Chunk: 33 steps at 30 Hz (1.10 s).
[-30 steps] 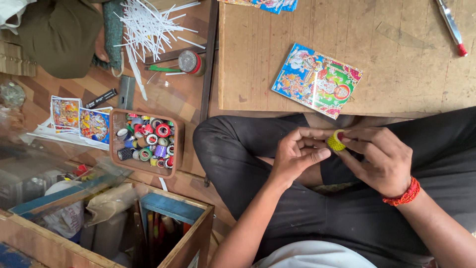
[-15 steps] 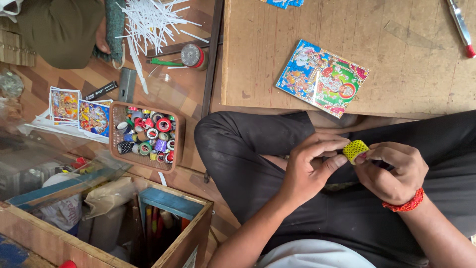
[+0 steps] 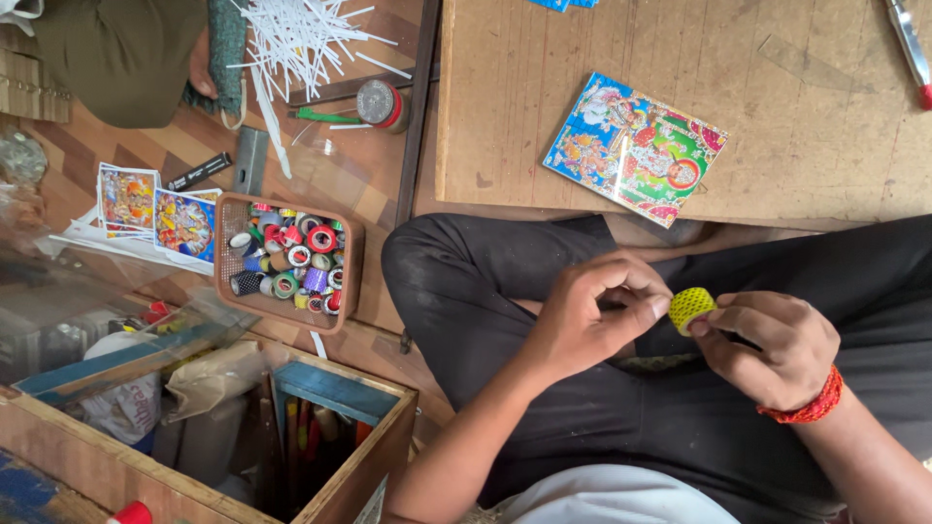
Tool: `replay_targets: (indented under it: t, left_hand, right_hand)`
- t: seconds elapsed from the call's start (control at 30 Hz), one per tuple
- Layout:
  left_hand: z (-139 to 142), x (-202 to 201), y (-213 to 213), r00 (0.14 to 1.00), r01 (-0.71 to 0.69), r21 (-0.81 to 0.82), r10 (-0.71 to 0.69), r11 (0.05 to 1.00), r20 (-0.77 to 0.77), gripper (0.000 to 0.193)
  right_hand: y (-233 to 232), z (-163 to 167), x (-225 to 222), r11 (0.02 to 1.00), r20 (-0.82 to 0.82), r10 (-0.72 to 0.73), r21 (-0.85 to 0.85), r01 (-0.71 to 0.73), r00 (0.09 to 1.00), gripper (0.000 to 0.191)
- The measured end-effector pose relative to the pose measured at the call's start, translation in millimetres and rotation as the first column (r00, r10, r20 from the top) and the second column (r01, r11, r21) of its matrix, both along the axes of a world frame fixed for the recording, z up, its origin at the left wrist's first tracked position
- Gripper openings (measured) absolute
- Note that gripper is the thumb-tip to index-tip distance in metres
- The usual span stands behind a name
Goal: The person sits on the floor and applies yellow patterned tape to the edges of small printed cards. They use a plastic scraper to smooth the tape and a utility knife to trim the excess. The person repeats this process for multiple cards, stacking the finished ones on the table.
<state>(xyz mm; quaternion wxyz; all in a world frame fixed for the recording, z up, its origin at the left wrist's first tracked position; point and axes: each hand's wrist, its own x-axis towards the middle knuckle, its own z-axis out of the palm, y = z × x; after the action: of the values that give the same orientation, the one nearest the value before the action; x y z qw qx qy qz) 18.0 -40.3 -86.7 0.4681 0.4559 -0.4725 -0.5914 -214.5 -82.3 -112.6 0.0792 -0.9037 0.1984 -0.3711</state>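
Tape roll: a small yellow tape roll is held over the lap, between both hands.
Right hand: the right hand pinches the roll with its fingertips; a red band sits on the wrist.
Left hand: the left hand is curled, its fingers pinched together just beside the roll.
Worktop: a wooden worktop carries a bright picture card.
Floor: a basket full of tape rolls and a wooden box.

A flat, bright picture pack, blue, green and red, lies near the front edge of the worktop. Two small colourful picture cards lie on the floor beside the brown basket.
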Motion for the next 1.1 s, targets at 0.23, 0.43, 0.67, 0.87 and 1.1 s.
replay_targets:
  t: [0.23, 0.43, 0.67, 0.87, 1.1]
  left_hand:
    - [7.1, 3.6, -3.1, 0.82, 0.175, -0.421, 0.105, 0.89, 0.562, 0.019]
    - [7.0, -1.2, 11.2, 0.883, 0.07, -0.43, 0.145, 0.9, 0.447, 0.015]
    - [14.6, 11.4, 8.8, 0.931, 0.058, -0.352, 0.077, 0.934, 0.356, 0.041]
    - [18.0, 3.8, 9.1, 0.76, 0.16, -0.48, 0.202, 0.863, 0.618, 0.029]
    - [-9.3, -3.9, 6.2, 0.891, -0.014, -0.255, 0.128, 0.967, 0.435, 0.008]
  right_hand:
    - [-0.5, 11.9, 12.1, 0.992, -0.028, 0.039, -0.115, -0.042, 0.999, 0.02]
    - [5.7, 14.4, 21.3, 0.979, 0.035, -0.14, 0.152, 0.133, 0.99, 0.026]
    - [4.9, 15.9, 21.5, 0.974, 0.028, -0.167, 0.159, 0.16, 0.986, 0.028]
    - [5.2, 16.8, 22.4, 0.977, -0.031, -0.166, 0.131, 0.169, 0.986, 0.027]
    - [6.8, 16.7, 31.3, 0.887, -0.082, -0.258, 0.375, 0.27, 0.963, 0.031]
